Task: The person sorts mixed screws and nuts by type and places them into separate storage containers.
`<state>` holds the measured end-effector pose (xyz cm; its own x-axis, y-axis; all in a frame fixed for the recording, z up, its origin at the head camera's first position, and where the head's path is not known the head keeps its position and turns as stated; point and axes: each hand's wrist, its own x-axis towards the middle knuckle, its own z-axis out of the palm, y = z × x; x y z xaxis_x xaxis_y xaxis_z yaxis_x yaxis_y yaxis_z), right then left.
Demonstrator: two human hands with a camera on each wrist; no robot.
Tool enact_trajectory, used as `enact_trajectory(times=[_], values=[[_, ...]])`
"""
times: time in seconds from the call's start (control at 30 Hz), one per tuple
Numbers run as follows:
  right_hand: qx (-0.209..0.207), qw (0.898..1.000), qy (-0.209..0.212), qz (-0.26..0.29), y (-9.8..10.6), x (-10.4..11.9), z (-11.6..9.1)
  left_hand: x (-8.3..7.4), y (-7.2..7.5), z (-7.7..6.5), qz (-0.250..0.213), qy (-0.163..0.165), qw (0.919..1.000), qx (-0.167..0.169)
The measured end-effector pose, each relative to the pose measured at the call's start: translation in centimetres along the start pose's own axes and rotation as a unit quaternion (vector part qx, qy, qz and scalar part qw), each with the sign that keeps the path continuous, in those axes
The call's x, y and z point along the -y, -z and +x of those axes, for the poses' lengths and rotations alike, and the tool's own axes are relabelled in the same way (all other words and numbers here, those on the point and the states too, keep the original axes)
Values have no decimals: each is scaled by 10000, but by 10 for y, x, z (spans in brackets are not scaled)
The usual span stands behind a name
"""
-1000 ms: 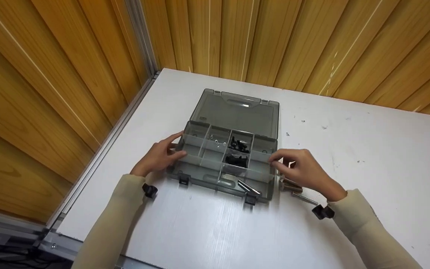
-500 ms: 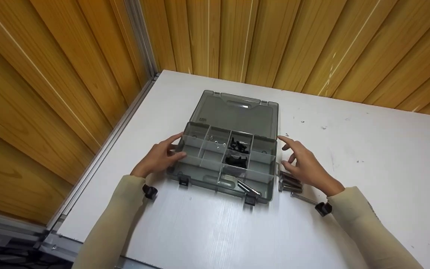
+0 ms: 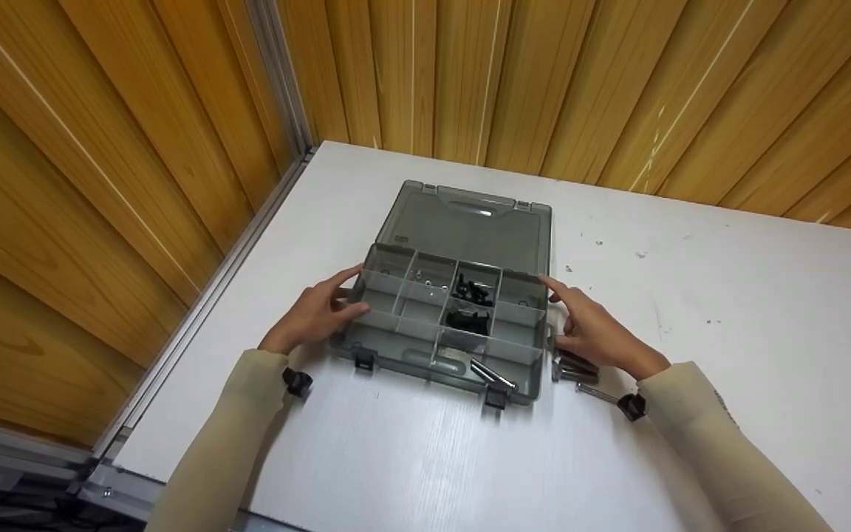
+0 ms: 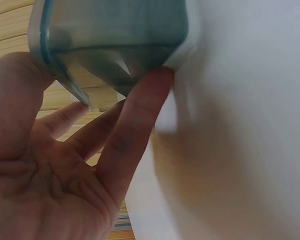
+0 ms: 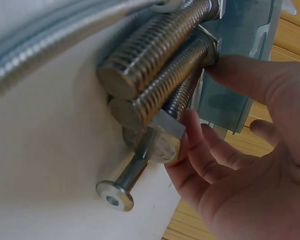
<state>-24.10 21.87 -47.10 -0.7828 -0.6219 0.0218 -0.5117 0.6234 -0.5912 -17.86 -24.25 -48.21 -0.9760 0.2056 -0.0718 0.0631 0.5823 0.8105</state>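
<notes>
A smoky translucent compartment organizer box point(image 3: 403, 347) lies on the white table with its lid point(image 3: 470, 222) folded back. My left hand point(image 3: 315, 314) holds its left side, thumb over the rim, fingers along the outer wall. At the right side is my right hand point(image 3: 603, 332), its forefinger at the rim and thumb lower down, near several thick threaded bolts point(image 5: 160, 55). A button-head screw point(image 5: 112, 195) lies beside those bolts. Inside the box are black screws point(image 3: 472, 290), black pieces point(image 3: 468, 321), tiny silvery bits point(image 3: 428, 284) and shiny metal rods point(image 3: 494, 374).
Two black latches point(image 3: 496, 396) hang at the box's front edge. Wood-patterned panels point(image 3: 580, 89) rise behind the table point(image 3: 425, 451), and a metal frame rail point(image 3: 226, 273) runs along its left edge. Each cuff carries a small black camera mount point(image 3: 632, 406).
My right hand has come off the right-hand compartment, moved outward past the box's edge, then returned against its right side. My left hand has stayed at the left side.
</notes>
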Motion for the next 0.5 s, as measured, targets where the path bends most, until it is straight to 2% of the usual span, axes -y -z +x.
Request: enact_trajectory(times=[0.27,0.5], values=[[385,9989,-58,-266,-5,2,7,1,-1,0,87,-10,9999,-68],[348,9987,77,-373,-5,2,7,2,0,1,93,-78,9999,-64]])
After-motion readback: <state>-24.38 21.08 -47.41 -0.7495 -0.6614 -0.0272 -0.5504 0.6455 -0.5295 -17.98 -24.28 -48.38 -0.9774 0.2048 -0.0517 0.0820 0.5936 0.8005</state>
